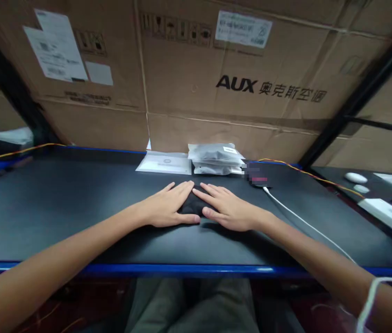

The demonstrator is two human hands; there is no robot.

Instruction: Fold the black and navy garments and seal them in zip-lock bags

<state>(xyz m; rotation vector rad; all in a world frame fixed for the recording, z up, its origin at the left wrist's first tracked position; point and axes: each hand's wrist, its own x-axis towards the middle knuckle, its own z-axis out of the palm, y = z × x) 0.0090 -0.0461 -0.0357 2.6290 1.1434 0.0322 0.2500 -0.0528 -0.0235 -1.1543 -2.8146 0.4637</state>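
A small black item, soft-looking like folded fabric (193,204), lies on the dark tabletop, mostly covered by my hands. My left hand (173,203) rests flat on its left side, fingers stretched forward and thumb pointing right. From the right, my right hand (228,206) presses on it the same way, palm down with fingers spread. The two thumbs nearly meet at its near edge. Just beyond my fingertips sit a flat white plastic pouch (164,163) and a stack of frosted plastic packages (216,159). What exactly the black item is cannot be made out.
A phone-like device (258,175), partly pixelated, has a white cable (307,217) running to the front right. Large cardboard (189,92) walls the back, with a yellow-red wire (296,170) along it. A white box (390,215) lies at right. The table has a blue front edge (196,269).
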